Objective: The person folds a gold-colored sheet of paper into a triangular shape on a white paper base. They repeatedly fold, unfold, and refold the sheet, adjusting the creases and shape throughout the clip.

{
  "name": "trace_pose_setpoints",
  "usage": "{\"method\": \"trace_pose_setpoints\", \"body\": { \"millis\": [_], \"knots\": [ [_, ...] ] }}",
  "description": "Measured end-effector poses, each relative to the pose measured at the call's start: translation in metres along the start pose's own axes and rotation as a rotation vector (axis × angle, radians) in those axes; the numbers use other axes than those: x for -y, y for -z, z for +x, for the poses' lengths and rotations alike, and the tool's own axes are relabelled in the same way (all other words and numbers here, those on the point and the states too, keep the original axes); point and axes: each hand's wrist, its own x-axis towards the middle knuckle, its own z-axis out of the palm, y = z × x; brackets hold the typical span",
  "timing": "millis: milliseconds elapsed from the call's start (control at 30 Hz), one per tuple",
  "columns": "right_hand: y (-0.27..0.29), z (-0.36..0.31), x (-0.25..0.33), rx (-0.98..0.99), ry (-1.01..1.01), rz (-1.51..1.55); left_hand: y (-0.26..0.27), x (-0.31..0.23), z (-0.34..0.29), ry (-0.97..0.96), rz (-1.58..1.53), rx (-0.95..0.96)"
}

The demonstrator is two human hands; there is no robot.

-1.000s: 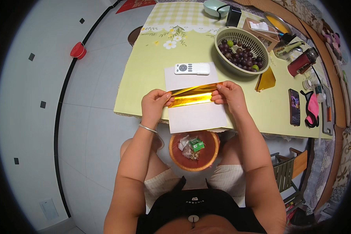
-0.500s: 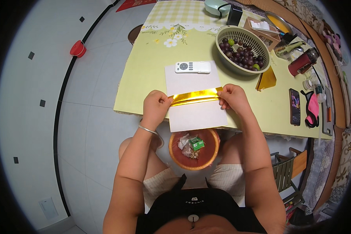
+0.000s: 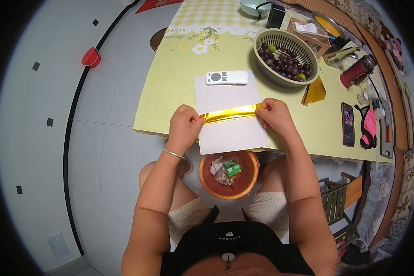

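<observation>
A folded strip of shiny gold paper stretches between my two hands, above a white sheet at the table's near edge. My left hand pinches its left end, and a bangle circles that wrist. At the other end, the fingers of my right hand are closed on the strip. A white remote control lies across the far part of the sheet.
Right of the sheet stand a colander of dark grapes, a folded gold paper piece, a phone, a pink-and-black eye mask and a dark red flask. Below the edge, between my knees, sits a waste bin holding rubbish.
The gold strip looks narrower now, its fold line no longer showing as two bands. Both hands keep their grip at its ends and have barely moved.
</observation>
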Motion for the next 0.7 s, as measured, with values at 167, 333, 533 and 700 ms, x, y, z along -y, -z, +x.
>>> {"method": "trace_pose_setpoints", "body": {
  "millis": [167, 333, 533, 700],
  "knots": [
    [-0.003, -0.002, -0.001, -0.093, 0.118, -0.346, -0.001, -0.003, 0.000, -0.094, 0.145, 0.054],
    [-0.018, -0.017, 0.024, -0.304, 0.364, -0.767, -0.004, -0.018, 0.001, -0.576, 0.547, 0.036],
    [-0.074, -0.018, -0.009, -0.115, 0.813, -0.977, -0.014, -0.015, -0.001, -0.500, 0.611, 0.223],
    [-0.080, -0.036, -0.008, 0.063, 0.752, -0.952, -0.011, -0.025, -0.011, -0.500, 0.668, 0.171]
  ]
}}
